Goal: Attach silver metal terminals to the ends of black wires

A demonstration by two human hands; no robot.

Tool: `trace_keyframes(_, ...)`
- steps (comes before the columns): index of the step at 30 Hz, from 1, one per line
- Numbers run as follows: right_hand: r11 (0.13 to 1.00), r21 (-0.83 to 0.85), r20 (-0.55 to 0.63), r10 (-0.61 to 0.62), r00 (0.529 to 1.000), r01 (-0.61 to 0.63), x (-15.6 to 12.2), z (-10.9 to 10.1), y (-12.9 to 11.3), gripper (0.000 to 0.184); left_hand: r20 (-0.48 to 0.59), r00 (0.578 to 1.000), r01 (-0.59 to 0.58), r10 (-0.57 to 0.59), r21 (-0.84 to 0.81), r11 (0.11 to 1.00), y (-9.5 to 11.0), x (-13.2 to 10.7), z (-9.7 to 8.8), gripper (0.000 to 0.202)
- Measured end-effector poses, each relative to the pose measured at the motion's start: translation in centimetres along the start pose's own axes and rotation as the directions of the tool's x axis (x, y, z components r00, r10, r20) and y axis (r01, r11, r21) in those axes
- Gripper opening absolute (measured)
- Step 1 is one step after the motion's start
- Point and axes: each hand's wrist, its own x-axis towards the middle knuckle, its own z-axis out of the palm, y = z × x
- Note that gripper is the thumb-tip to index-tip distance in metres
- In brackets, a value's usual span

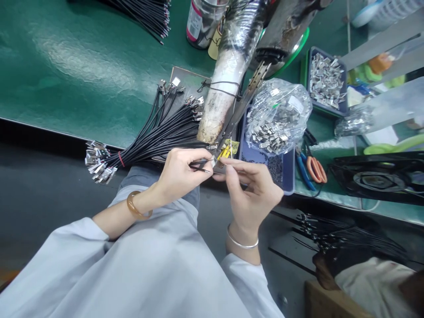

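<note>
Green mat is covering the bench. A bundle of black cables with metal ends is lying across its near edge, fanning out just left of the hands. A wrapped post is leaning down toward the work point and crowding it from above, with yellow tape just behind the fingertips. To the right, a blue tray is carrying a bag of metal shells. A second tray of shells is sitting farther back, pliers are lying beside the blue tray, and a black fan is resting near the right edge. Open mat is stretching away left of the bundle. The hands are working just past the bench edge, over the lap. The left hand is pinching a single cable between thumb and fingers, wrist bent inward. The right hand is pinching a small part, too small to make out, at that cable's tip, with fingers curled. Both hands are meeting in front of the post's foot.
</note>
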Motion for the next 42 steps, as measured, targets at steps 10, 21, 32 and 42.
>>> trace_keyframes(10,0.99,-0.115,-0.16,0.064,0.985,-0.083,1.5,-4.3,0.7,0.013,-0.07,0.967,-0.244,0.247,0.039,0.969,-0.7,-1.4,-0.8,0.015)
trace_keyframes(21,0.825,-0.564,0.169,0.097,0.981,0.016,7.6,-5.7,10.0,0.017,0.112,0.981,0.195,-0.16,-0.496,0.846,-1.3,-1.2,-2.8,0.018)
trace_keyframes(32,0.918,-0.397,-0.198,-0.062,0.978,-0.022,5.8,-4.7,6.0,0.014,0.282,0.943,0.302,-0.179,-0.494,0.815,-1.0,0.0,-3.2,0.012)
trace_keyframes(42,0.993,0.098,-0.162,-0.051,0.985,0.067,1.1,-0.8,0.9,0.009,0.289,0.952,0.196,-0.105,-0.308,0.931,0.1,1.2,-2.5,0.01)
